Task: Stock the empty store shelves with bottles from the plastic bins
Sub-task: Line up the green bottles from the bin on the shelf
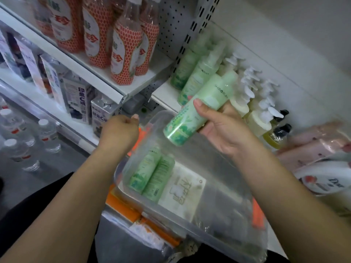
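The white metal store shelf (pixel 165 95) with its perforated back panel fills the far side. On its right-hand level stands a row of pale green plastic bottles (pixel 191 73), with white pump-top bottles (pixel 247 103) to their right. Near the person sits a clear plastic bin (pixel 228 186). It holds two more green bottles (pixel 152 173) lying side by side at its left, and a flat cream printed pack (pixel 182 190) just beside them on the right. Above the bin's far end, a soft green cylindrical bottle with leaf print (pixel 197 112) lies slanted, cap toward the shelf, in the right hand (pixel 224 130), thumb across the front and fingers curled beneath. The left hand (pixel 119 131) is curled at the bin's far left rim; whether it grips the rim I cannot tell.

The step in hand seems to be shelving this bottle. To do it well, turn it upright with the label facing near. Set it at the near end of the green row, easing it down so it does not knock its neighbours.
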Action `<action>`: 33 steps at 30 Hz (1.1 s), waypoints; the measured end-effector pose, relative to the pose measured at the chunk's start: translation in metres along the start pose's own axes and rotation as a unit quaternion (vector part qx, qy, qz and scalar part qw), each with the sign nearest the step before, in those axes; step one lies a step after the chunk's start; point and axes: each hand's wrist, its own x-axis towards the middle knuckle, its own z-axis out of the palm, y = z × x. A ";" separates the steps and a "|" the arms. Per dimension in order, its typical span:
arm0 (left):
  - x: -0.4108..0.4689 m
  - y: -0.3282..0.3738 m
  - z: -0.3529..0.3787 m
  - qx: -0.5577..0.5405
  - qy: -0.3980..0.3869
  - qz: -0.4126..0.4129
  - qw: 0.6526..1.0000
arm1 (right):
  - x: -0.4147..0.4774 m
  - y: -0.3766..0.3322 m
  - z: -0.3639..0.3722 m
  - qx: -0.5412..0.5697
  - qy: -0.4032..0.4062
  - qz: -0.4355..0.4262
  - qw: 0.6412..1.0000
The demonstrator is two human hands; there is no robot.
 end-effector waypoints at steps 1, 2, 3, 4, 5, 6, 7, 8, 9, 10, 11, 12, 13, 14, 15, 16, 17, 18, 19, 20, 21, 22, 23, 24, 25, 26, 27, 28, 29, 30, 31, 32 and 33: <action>-0.001 0.002 0.000 -0.001 0.001 0.006 1.000 | 0.010 -0.011 0.007 -0.008 0.005 -0.016 1.000; 0.000 0.002 0.000 -0.003 0.000 0.009 1.000 | 0.021 -0.022 0.014 -0.022 0.013 -0.033 0.999; 0.001 0.003 0.000 -0.005 -0.003 0.009 1.000 | 0.032 -0.032 0.021 -0.046 0.023 -0.048 0.998; 0.001 0.004 0.000 -0.006 -0.008 0.007 1.000 | 0.044 -0.041 0.027 -0.076 0.029 -0.059 0.995; 0.002 0.004 0.001 -0.004 -0.015 0.006 1.000 | 0.054 -0.048 0.034 -0.114 0.034 -0.064 0.991; 0.003 0.004 0.002 0.001 -0.023 0.005 1.000 | 0.064 -0.053 0.040 -0.157 0.040 -0.067 0.985; 0.004 0.002 0.003 0.006 -0.031 0.008 0.999 | 0.072 -0.056 0.046 -0.199 0.048 -0.070 0.976; 0.006 0.000 0.005 0.010 -0.037 0.012 0.999 | 0.081 -0.056 0.049 -0.233 0.058 -0.078 0.968; 0.007 -0.002 0.007 0.014 -0.041 0.016 0.999 | 0.088 -0.056 0.052 -0.257 0.068 -0.088 0.960; 0.009 -0.004 0.008 0.018 -0.045 0.015 0.999 | 0.095 -0.054 0.053 -0.270 0.077 -0.101 0.955; 0.010 -0.006 0.009 0.023 -0.050 0.011 0.998 | 0.102 -0.052 0.051 -0.275 0.088 -0.114 0.951; 0.010 -0.007 0.009 0.031 -0.058 0.007 0.998 | 0.109 -0.050 0.049 -0.277 0.102 -0.128 0.947; 0.009 -0.006 0.009 0.038 -0.068 0.007 0.997 | 0.114 -0.049 0.048 -0.286 0.116 -0.143 0.940; 0.008 -0.006 0.009 0.043 -0.078 0.009 0.996 | 0.118 -0.049 0.047 -0.305 0.128 -0.158 0.931; 0.006 -0.005 0.008 0.047 -0.085 0.012 0.995 | 0.121 -0.048 0.047 -0.332 0.137 -0.173 0.917; 0.006 -0.005 0.008 0.049 -0.089 0.013 0.995 | 0.124 -0.047 0.047 -0.363 0.139 -0.191 0.901; 0.005 -0.004 0.007 0.049 -0.090 0.015 0.995 | 0.125 -0.047 0.048 -0.395 0.134 -0.211 0.884; 0.006 -0.004 0.006 0.047 -0.092 0.014 0.995 | 0.127 -0.046 0.049 -0.422 0.123 -0.230 0.868; 0.006 -0.005 0.006 0.044 -0.095 0.012 0.994 | 0.127 -0.045 0.051 -0.444 0.111 -0.244 0.855; 0.006 -0.005 0.005 0.044 -0.097 0.009 0.994 | 0.128 -0.043 0.052 -0.462 0.102 -0.256 0.843; 0.006 -0.004 0.004 0.046 -0.099 0.005 0.994 | 0.129 -0.041 0.054 -0.480 0.096 -0.270 0.829; 0.006 -0.003 0.004 0.048 -0.100 0.003 0.994 | 0.131 -0.039 0.054 -0.501 0.094 -0.289 0.810; 0.006 -0.003 0.004 0.049 -0.100 0.005 0.994 | 0.132 -0.038 0.055 -0.528 0.090 -0.306 0.787; 0.006 -0.002 0.004 0.048 -0.099 0.006 0.994 | 0.134 -0.036 0.055 -0.556 0.082 -0.316 0.764; 0.005 -0.001 0.004 0.044 -0.098 0.004 0.994 | 0.135 -0.034 0.055 -0.583 0.074 -0.319 0.743; 0.004 0.000 0.004 0.038 -0.099 0.002 0.994 | 0.137 -0.032 0.054 -0.607 0.066 -0.319 0.725; 0.003 0.001 0.004 0.033 -0.098 0.001 0.995 | 0.138 -0.031 0.053 -0.626 0.063 -0.320 0.709; 0.003 0.001 0.005 0.033 -0.097 0.003 0.995 | 0.141 -0.030 0.052 -0.639 0.066 -0.322 0.695; 0.003 0.000 0.005 0.036 -0.095 0.005 0.995 | 0.143 -0.029 0.051 -0.647 0.073 -0.325 0.686; 0.003 -0.001 0.006 0.040 -0.094 0.007 0.995 | 0.145 -0.028 0.050 -0.651 0.085 -0.325 0.681; 0.004 -0.002 0.006 0.044 -0.092 0.007 0.995 | 0.147 -0.028 0.049 -0.657 0.099 -0.323 0.674; 0.004 -0.002 0.007 0.045 -0.093 0.005 0.995 | 0.150 -0.028 0.048 -0.668 0.111 -0.324 0.661; 0.004 -0.001 0.008 0.046 -0.093 0.002 0.995 | 0.152 -0.030 0.046 -0.685 0.119 -0.324 0.642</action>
